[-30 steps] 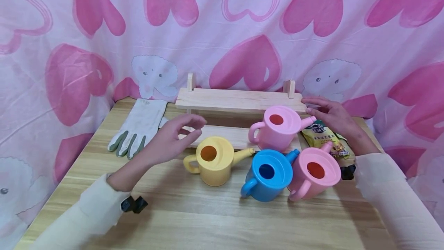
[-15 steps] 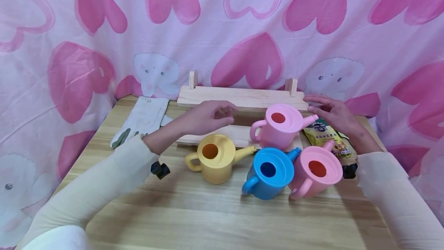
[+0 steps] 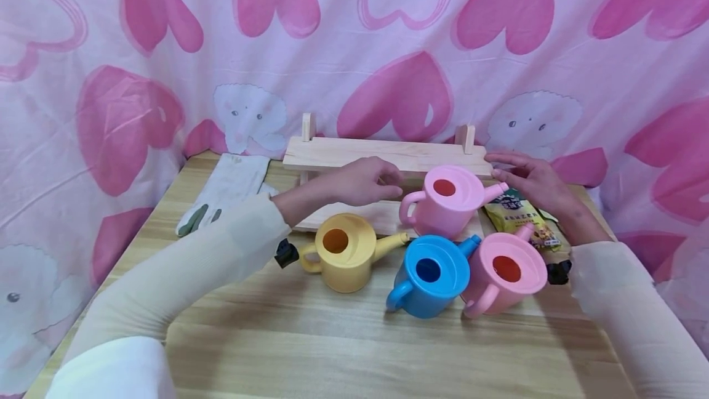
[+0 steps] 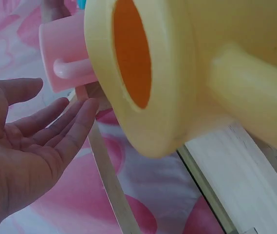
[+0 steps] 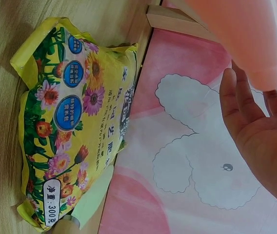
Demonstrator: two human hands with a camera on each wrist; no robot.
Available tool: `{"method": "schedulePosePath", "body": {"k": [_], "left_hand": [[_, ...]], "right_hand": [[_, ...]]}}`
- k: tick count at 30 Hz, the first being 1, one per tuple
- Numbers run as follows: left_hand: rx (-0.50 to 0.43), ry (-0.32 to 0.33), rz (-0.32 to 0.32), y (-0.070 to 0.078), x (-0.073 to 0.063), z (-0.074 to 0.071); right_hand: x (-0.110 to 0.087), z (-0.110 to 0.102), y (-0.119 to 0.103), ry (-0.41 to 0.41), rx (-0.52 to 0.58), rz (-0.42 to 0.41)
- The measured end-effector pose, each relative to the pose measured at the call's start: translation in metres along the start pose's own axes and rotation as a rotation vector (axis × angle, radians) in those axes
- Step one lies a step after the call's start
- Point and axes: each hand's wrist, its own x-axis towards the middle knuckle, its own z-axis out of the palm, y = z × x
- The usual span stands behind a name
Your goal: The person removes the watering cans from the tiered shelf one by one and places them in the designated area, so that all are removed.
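My left hand (image 3: 362, 180) hovers over the lower board of a wooden shelf (image 3: 382, 151), fingers relaxed and apart. Its fingertips are just left of the handle of a pink watering can (image 3: 443, 217); the left wrist view shows this palm (image 4: 26, 170) holding nothing. At the shelf's right end is my right hand (image 3: 534, 186), fingers extended beside that can's spout (image 5: 267, 73). Below my left forearm stands a yellow watering can (image 3: 347, 273). A blue watering can (image 3: 429, 300) and a second pink one (image 3: 509, 297) stand together nearer the front.
A yellow flower-printed packet (image 3: 515, 217) lies beneath my right hand. White gloves with green fingertips (image 3: 232, 183) lie at the left back, partly covered by my left sleeve. A pink heart-patterned curtain (image 3: 388, 11) hangs behind the wooden table (image 3: 332, 350).
My left hand has travelled right, from above the yellow can toward the rear pink can's handle, its forearm now crossing the gloves. My right hand and the cans have stayed in place.
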Motion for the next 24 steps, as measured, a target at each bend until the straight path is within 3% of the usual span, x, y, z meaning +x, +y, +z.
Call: {"method": "schedulePosePath", "body": {"k": [6, 14, 24], "left_hand": [[0.049, -0.063, 0.012, 0.004, 0.013, 0.008], [0.121, -0.122, -0.030, 0.009, 0.020, 0.020], [0.085, -0.120, -0.027, 0.011, 0.017, 0.021]], "right_hand": [[-0.001, 0.000, -0.003, -0.012, -0.004, 0.022], [0.001, 0.001, 0.000, -0.012, -0.029, 0.035], [0.000, 0.001, -0.002, -0.004, -0.033, 0.038]]}}
